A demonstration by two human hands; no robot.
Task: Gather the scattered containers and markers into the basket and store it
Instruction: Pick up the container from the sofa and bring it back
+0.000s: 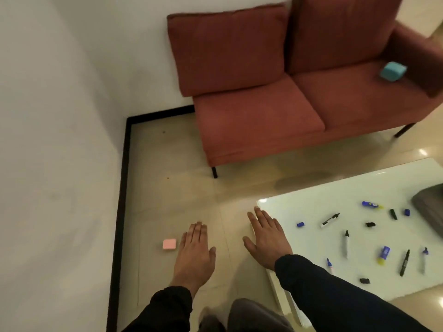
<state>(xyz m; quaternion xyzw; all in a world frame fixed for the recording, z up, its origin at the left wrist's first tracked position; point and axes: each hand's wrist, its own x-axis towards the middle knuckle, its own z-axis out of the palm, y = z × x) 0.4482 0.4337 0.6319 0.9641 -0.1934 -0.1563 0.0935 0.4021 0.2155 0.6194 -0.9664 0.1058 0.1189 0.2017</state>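
White marker (330, 220) diagonal on table (306, 248), black end up-right

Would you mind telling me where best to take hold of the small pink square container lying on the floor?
Come from above and pinch two opposite side edges of the small pink square container: it lies flat and low, with all sides free.

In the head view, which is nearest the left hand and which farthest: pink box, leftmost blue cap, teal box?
1. Pink box, on the floor just left of the left hand.
2. Leftmost blue cap, on the white table, rightward.
3. Teal box, far off on the sofa.
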